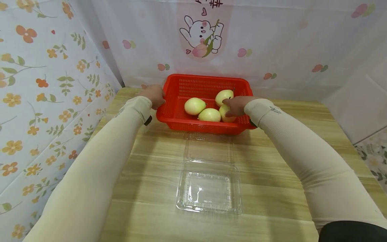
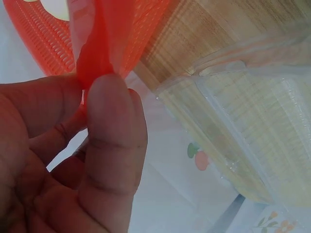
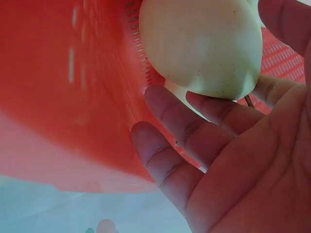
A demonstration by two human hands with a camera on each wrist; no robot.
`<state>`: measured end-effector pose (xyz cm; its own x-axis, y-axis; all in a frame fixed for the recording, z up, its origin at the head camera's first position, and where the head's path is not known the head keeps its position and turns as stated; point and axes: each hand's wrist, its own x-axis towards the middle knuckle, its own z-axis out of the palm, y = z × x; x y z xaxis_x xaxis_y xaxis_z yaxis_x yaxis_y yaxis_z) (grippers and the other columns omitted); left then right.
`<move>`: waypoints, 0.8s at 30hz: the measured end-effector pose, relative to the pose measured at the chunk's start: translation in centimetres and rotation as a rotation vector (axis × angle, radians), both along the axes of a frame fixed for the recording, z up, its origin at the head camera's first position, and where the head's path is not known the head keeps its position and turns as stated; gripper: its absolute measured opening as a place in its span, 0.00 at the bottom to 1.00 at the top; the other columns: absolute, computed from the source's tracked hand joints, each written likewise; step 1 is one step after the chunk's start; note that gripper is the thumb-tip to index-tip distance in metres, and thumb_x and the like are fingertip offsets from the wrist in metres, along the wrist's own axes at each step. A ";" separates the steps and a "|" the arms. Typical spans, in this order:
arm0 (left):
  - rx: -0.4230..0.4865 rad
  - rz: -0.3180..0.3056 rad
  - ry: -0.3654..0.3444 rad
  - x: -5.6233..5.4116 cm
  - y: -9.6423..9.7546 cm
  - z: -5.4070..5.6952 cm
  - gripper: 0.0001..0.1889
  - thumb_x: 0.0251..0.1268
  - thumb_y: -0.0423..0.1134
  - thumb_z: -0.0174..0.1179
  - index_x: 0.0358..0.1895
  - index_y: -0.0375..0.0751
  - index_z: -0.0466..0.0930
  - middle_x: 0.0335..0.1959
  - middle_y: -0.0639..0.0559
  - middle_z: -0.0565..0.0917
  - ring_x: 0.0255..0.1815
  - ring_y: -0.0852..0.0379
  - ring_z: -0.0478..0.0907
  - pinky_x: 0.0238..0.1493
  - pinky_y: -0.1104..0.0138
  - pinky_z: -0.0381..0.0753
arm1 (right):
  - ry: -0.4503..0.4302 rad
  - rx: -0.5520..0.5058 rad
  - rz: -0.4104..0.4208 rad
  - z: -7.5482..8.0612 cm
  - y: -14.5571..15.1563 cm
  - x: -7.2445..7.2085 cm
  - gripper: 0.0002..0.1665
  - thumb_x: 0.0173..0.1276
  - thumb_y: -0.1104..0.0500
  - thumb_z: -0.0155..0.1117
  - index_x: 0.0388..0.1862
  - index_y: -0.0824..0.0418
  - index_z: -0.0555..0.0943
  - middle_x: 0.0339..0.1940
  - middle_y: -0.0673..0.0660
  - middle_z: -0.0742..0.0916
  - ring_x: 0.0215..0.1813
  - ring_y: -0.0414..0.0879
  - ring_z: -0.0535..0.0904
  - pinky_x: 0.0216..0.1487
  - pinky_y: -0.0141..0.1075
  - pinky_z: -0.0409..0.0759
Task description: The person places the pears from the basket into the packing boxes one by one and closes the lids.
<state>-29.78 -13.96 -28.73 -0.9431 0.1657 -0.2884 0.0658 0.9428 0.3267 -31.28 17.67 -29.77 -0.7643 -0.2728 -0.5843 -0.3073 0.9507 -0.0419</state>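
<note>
A red plastic basket (image 1: 208, 126) with slotted walls holds several pale yellow pears (image 1: 195, 106). My left hand (image 1: 154, 95) grips its left rim; in the left wrist view, the thumb and fingers pinch the red edge (image 2: 99, 58). Inside the basket's right side, my right hand (image 1: 240, 105) reaches over a pear (image 1: 225, 114). The right wrist view has the fingers spread loosely beneath a pear (image 3: 204, 46), with the thumb apart from it. Two fingertips lie right by the red wall (image 3: 63, 107).
An open clear plastic clamshell box (image 1: 208, 188) lies in front of the basket on the wooden table (image 1: 272, 195), its lid toward the basket. More clear plastic packaging (image 2: 252, 111) lies at the table's left. Printed white curtains (image 1: 145, 37) hang behind and at the left.
</note>
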 end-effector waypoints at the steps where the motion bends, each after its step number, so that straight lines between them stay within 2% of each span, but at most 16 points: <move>1: 0.001 -0.005 0.002 0.0 0.0 0.0 0.11 0.70 0.31 0.51 0.31 0.34 0.82 0.18 0.51 0.77 0.19 0.58 0.75 0.27 0.69 0.78 | 0.002 0.002 0.001 0.0 0.0 0.0 0.44 0.74 0.48 0.58 0.81 0.56 0.50 0.75 0.67 0.65 0.74 0.63 0.61 0.71 0.61 0.58; 4: 0.009 -0.006 0.000 0.1 0.0 0.1 0.11 0.70 0.31 0.51 0.30 0.35 0.82 0.18 0.51 0.77 0.19 0.59 0.75 0.27 0.69 0.78 | 0.016 -0.002 0.022 0.0 -0.2 0.0 0.45 0.73 0.49 0.58 0.81 0.57 0.51 0.73 0.68 0.67 0.73 0.62 0.62 0.71 0.59 0.59; 7: 0.026 0.002 -0.010 0.1 0.1 0.2 0.10 0.70 0.30 0.52 0.34 0.33 0.83 0.21 0.50 0.79 0.20 0.58 0.77 0.28 0.70 0.80 | 0.037 -0.006 0.051 -0.1 -0.4 -0.1 0.45 0.71 0.50 0.59 0.80 0.60 0.51 0.72 0.69 0.69 0.72 0.63 0.64 0.70 0.57 0.60; 12: 0.048 0.002 -0.028 0.1 0.1 0.3 0.10 0.70 0.29 0.52 0.39 0.30 0.84 0.24 0.48 0.81 0.22 0.57 0.80 0.28 0.69 0.81 | 0.052 0.005 0.046 -0.4 -0.4 -0.5 0.45 0.70 0.51 0.60 0.80 0.60 0.53 0.71 0.69 0.70 0.72 0.63 0.65 0.70 0.57 0.61; 17: 0.034 0.013 -0.045 0.1 0.1 0.5 0.10 0.69 0.28 0.51 0.35 0.32 0.83 0.22 0.49 0.80 0.21 0.59 0.76 0.28 0.69 0.79 | 0.059 -0.008 0.049 -0.7 -0.5 -0.9 0.46 0.67 0.52 0.61 0.79 0.61 0.54 0.71 0.69 0.70 0.70 0.63 0.66 0.68 0.57 0.63; 24: 0.059 0.025 -0.033 -0.1 0.0 0.2 0.09 0.68 0.28 0.52 0.34 0.33 0.81 0.23 0.49 0.79 0.24 0.55 0.81 0.28 0.69 0.82 | 0.069 0.005 0.040 -1.1 -0.5 -1.4 0.48 0.64 0.52 0.65 0.79 0.58 0.56 0.69 0.67 0.72 0.67 0.61 0.69 0.65 0.58 0.65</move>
<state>-29.89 -13.93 -28.54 -0.9372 0.1603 -0.3099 0.0309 0.9229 0.3837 -32.71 17.12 -30.85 -0.7911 -0.3012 -0.5324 -0.3470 0.9377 -0.0149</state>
